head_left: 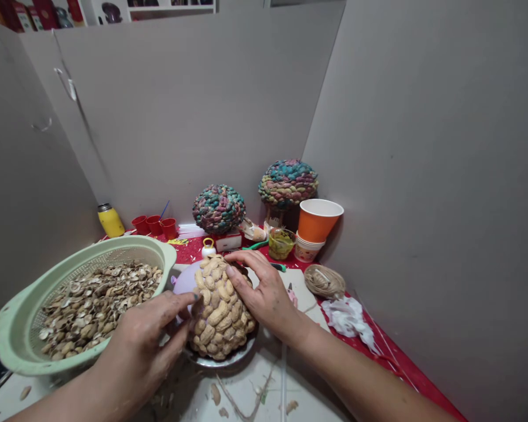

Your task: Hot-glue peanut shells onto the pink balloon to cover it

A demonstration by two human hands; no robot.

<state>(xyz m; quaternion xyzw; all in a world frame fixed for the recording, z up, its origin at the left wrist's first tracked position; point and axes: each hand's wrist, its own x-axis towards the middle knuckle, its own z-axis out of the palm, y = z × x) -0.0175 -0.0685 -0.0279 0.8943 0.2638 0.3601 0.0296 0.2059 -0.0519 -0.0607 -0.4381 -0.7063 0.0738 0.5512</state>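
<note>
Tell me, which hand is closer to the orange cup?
Right. The right hand lies on the peanut-shell dome, in front and left of the orange cup; the left hand is farther off, on the dome's other side beside the green colander.

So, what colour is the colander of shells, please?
The colander is pale green, seen in the head view.

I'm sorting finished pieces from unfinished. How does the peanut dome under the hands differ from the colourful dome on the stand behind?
The peanut dome is plain tan; the colourful dome is painted teal, pink and yellow. The peanut dome sits on a metal plate, left hand and right hand touching it; the colourful dome stands raised, untouched. Both are rounded and covered in shell-like pieces.
</note>
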